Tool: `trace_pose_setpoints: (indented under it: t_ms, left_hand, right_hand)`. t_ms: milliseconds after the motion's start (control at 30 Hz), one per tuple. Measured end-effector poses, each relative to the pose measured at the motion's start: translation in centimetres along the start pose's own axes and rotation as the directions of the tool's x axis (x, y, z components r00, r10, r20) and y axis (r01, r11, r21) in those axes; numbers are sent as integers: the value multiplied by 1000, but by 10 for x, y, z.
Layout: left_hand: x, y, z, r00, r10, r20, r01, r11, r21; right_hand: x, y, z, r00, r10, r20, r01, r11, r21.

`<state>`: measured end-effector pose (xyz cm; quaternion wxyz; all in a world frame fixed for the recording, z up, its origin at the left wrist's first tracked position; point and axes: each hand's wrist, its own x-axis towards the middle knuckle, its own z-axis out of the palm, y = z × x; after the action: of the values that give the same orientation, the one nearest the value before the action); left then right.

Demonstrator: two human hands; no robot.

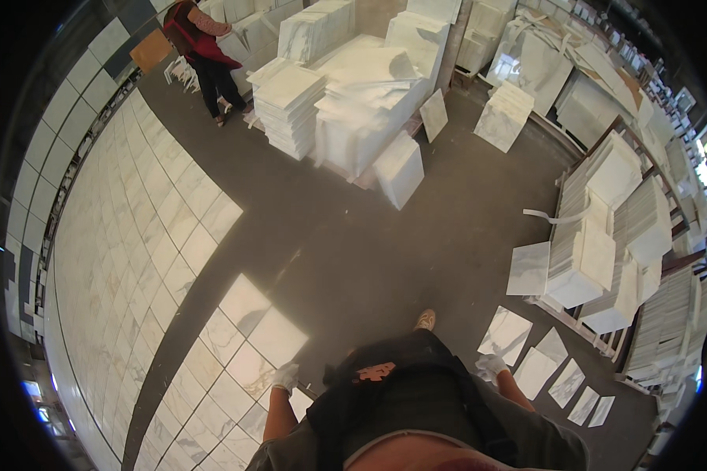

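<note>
My left hand (286,377), in a white glove, hangs low beside my body, over the edge of a group of white, grey-veined marble tiles (251,367) laid flat in rows. A small thin light thing shows just beside it; whether I hold it cannot be made out. My right hand (491,366), gloved in white as well, hangs at my other side, nearest to a loose marble tile (505,335) on the floor. The fingers of both hands are too small and blurred to read. Several more loose pieces (567,382) lie beyond it to the right.
A large field of laid tiles (133,235) spreads across the left. Stacks of marble tiles (287,110) and slabs stand ahead on the grey floor (346,251). Racks of upright tiles (581,263) line the right. Another person (204,59) stands by the stacks at the far left.
</note>
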<state>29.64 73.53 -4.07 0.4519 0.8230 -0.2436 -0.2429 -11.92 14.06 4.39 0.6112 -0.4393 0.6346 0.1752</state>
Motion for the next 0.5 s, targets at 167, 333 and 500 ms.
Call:
trace_pose_setpoints:
  t_ms: [167, 333, 500]
  left_hand:
    - [47, 24, 73, 964, 216, 156, -243, 953, 180]
    - [103, 82, 99, 950, -151, 274, 133, 988, 82]
    - [154, 134, 108, 944, -64, 324, -182, 717, 673]
  right_hand:
    - [16, -60, -68, 993, -103, -50, 108, 987, 118]
    - [46, -105, -127, 986, -165, 15, 158, 963, 220]
    - [130, -127, -164, 679, -579, 450, 634, 154, -758]
